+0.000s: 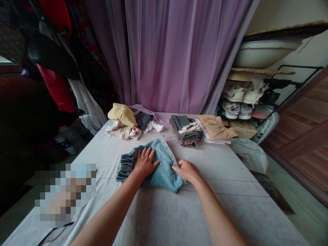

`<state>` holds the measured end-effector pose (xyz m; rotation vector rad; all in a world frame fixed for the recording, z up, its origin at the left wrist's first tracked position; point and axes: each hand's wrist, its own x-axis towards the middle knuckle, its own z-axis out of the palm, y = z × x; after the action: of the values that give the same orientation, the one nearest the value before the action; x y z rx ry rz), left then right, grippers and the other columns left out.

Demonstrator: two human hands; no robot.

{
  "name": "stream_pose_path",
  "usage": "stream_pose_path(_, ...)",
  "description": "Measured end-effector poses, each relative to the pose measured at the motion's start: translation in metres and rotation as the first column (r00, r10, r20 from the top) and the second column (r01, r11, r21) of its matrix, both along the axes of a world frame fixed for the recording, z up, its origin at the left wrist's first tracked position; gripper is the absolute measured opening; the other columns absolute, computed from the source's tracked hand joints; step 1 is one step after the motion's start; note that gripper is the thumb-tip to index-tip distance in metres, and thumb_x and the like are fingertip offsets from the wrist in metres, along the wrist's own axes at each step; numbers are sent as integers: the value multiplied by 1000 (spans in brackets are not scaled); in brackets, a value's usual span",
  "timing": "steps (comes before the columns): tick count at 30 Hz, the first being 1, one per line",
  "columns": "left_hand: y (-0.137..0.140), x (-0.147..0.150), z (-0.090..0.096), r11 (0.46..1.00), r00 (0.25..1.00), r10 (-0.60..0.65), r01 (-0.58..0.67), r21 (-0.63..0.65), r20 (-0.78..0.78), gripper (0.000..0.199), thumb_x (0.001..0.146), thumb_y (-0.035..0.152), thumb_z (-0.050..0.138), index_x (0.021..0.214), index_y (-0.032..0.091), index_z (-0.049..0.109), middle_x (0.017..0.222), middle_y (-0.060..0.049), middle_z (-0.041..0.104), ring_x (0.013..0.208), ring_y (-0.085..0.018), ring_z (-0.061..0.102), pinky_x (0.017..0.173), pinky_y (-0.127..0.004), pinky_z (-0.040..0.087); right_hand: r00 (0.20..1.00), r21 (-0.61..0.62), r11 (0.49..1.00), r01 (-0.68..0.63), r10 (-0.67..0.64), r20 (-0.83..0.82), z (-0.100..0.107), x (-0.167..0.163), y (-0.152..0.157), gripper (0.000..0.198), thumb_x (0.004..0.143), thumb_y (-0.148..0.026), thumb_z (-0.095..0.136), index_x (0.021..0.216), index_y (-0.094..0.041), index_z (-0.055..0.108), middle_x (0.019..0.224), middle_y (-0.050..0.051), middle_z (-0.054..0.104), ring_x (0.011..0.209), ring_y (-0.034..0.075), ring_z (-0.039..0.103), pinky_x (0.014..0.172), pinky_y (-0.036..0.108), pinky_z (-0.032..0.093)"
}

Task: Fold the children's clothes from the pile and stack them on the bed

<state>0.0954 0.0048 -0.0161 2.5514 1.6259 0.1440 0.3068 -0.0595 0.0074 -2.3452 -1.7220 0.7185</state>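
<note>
A pair of blue denim shorts (164, 176) lies on the table in front of me, its gathered elastic waistband at the left and its leg hems at the right. My left hand (146, 162) rests flat on the denim near the waistband, fingers spread. At the right edge my right hand (187, 169) pinches the hem between thumb and fingers. Stitching of a pocket shows just right of my left fingers.
Behind the shorts sit a loose heap of clothes (121, 116), a folded dark stack (183, 131) and a folded tan garment (215, 125). A purple curtain (166, 58) hangs at the back. Shoes (237, 109) stand on a rack at right. A blurred patch covers the left table edge.
</note>
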Motion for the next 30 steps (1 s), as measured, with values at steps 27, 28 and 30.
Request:
stream_pose_path(27, -23, -88, 50, 902, 921, 347, -379, 205, 179, 63, 92, 51, 41, 141, 12, 46, 148, -18, 46, 138, -33, 42, 112, -51, 33, 933, 287, 944, 164, -54, -355, -3, 37, 47, 35, 91, -39, 49, 116, -18, 62, 116, 11, 70, 108, 19, 65, 90, 28, 48)
stream_pose_path(28, -22, -99, 47, 897, 891, 415, -435, 84, 181, 68, 90, 55, 41, 141, 10, 46, 143, -20, 51, 131, -33, 50, 106, -48, 40, 933, 296, 942, 156, -42, -358, -4, 32, 58, 38, 91, -39, 49, 120, -18, 61, 120, 11, 69, 111, 18, 64, 93, 29, 47)
stream_pose_path(30, -20, -115, 41, 877, 861, 479, -462, -131, 170, 72, 86, 62, 42, 137, 12, 50, 129, -18, 64, 116, -32, 62, 95, -42, 49, 931, 290, 949, 125, -11, -366, -6, 21, 73, 43, 90, -43, 51, 123, -18, 60, 119, 11, 69, 109, 19, 64, 93, 29, 47)
